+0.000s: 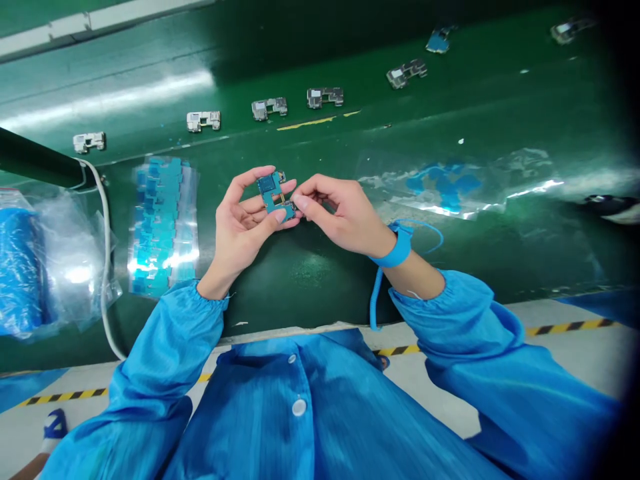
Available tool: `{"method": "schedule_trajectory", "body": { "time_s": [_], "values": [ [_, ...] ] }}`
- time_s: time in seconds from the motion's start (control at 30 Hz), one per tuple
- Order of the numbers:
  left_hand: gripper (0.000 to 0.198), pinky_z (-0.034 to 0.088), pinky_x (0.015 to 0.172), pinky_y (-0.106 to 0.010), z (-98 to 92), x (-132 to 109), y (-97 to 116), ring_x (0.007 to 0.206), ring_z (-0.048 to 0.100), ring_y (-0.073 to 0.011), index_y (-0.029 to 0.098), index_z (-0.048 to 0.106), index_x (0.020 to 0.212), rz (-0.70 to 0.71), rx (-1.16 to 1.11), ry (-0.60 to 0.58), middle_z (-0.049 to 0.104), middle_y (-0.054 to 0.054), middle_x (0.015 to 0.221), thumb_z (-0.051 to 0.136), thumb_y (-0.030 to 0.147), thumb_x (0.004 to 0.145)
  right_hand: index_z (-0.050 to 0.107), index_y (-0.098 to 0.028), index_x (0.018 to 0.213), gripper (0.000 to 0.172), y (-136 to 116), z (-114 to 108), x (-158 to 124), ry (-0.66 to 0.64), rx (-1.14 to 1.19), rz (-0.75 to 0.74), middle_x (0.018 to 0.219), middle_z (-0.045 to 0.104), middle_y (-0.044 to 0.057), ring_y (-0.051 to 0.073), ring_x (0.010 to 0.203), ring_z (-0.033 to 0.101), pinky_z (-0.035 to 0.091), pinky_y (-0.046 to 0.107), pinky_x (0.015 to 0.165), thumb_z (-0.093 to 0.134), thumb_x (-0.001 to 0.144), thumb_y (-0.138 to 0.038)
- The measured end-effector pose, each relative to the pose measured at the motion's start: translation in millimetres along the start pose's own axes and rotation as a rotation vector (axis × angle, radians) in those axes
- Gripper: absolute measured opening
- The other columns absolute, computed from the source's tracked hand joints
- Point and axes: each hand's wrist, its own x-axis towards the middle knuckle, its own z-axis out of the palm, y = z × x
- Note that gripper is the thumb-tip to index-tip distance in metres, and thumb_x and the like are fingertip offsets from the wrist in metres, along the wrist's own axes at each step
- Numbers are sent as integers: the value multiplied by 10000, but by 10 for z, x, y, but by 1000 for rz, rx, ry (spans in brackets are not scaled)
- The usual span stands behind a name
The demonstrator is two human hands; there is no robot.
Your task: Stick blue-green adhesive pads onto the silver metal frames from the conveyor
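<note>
1. Blue T-shaped circuit board (271, 192), held over green workbench (310, 293).
2. Left hand (245, 217): grasping board.
3. Right hand (340, 213): pinching board's lower end.
4. Clear plastic sleeve (193, 207), on bench: contains blue flat pieces (160, 227).

Electronics factory: circuit board (270, 190), antistatic workbench (305, 280)

Past the small blue circuit board (273, 193), a hand could cross the glossy green mat (305, 283) between stacked blue-filmed sheets (163, 227) and crumpled clear film (445, 190), up to silver metal shields (265, 108).
</note>
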Motion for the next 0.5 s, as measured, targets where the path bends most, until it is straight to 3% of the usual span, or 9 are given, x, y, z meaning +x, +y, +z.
{"method": "schedule_trajectory", "body": {
  "time_s": [0.1,0.27,0.37,0.5],
  "values": [
    [731,760,947,-351,-15,-6,-16,1230,850,-312,324,633,1425,3,4,-27,842,-74,1356,1007,480,816,696,-220,929,360,2,30,-11,-30,2,-16,756,651,-15,140,650,516,421,310,630,699,1079,-548],
    [562,772,850,-338,1,-21,-33,1188,863,-290,329,668,1377,-54,-28,-2,876,-53,1258,931,495,909,631,-228,815,330,-13,68,-17,-48,-12,-49,630,389,-82,121,592,347,348,308,605,753,1043,-433],
    [498,768,761,-306,25,-16,-44,1058,886,-264,282,736,1328,-102,-6,43,893,-63,1175,898,536,932,620,-225,804,298,7,93,-14,-65,-28,-79,631,383,-85,117,586,347,343,303,600,746,1033,-367],
    [421,767,721,-312,28,-3,-71,1065,879,-267,253,791,1210,-148,-10,58,888,-63,1225,899,544,925,637,-224,827,278,43,115,-45,-83,-38,-68,655,452,-71,120,593,383,350,293,590,754,1025,-379]
  ]
}}
